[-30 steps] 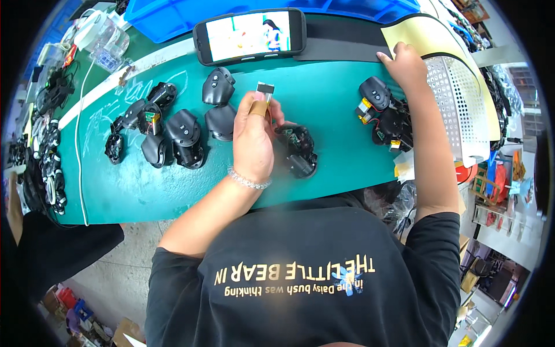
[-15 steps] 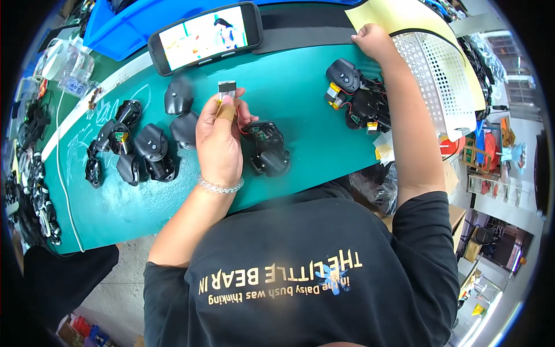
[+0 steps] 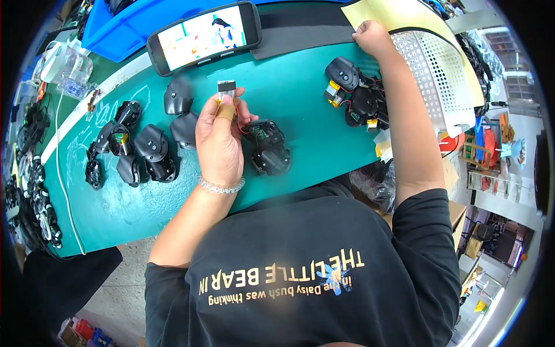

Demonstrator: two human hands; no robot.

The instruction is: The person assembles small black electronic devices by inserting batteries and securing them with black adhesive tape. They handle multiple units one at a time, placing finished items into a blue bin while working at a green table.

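Observation:
My left hand (image 3: 221, 133) pinches a small silver pouch battery (image 3: 226, 91) with a dark band at its top, held upright between thumb and fingers. Thin red wires run from beside those fingers to an opened black plastic housing (image 3: 272, 159) with a green circuit board showing, just right of the hand. At the far right, my right hand (image 3: 372, 39) is closed at the edge of a yellow sheet (image 3: 390, 14). Its fingertips seem pressed together on the sheet's edge, though the grip is partly hidden. Below that hand lies a cluster of black housings (image 3: 364, 103) with yellow-wrapped batteries and red wires.
Several black housings (image 3: 151, 143) lie on the green mat (image 3: 315, 150) at the left. A phone (image 3: 205, 37) leans before a blue bin (image 3: 124, 34). A black strip (image 3: 306, 29) lies at the back, and a perforated white sheet (image 3: 433, 81) stands beyond my right forearm.
My right hand and the yellow sheet's near corner have shifted very slightly up and left. My left hand keeps the battery in the same place.

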